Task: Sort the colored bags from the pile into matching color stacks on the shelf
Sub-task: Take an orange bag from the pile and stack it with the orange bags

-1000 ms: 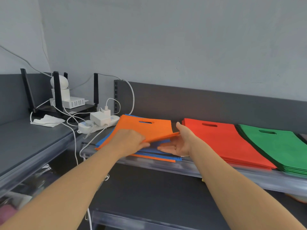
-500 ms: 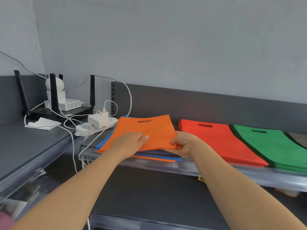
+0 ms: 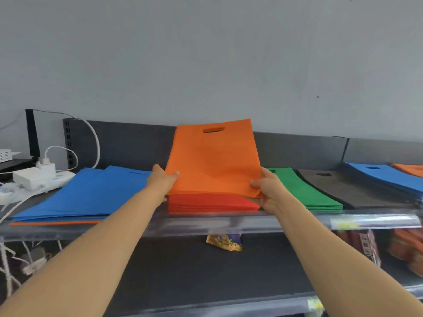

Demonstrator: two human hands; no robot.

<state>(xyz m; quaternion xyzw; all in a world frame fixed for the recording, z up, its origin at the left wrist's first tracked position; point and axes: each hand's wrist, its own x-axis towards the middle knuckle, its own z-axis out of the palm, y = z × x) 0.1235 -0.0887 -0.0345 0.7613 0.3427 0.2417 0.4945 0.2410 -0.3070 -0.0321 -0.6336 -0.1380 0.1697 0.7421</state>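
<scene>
Head view: orange bag [image 3: 214, 161] is off the pile and now over the red stack [image 3: 210, 203].
Your left hand [image 3: 163, 179] grips the bag's left edge and your right hand [image 3: 266, 191] pinches its lower right corner, thumbs on top. A second ago it lay on the mixed pile [image 3: 87, 193], now at 9 o'clock with blue on top. Red looks like a mismatch. There's an orange stack [image 3: 409, 169] at 3 o'clock, past the green stack [image 3: 304, 188]; probably take it there.
</scene>
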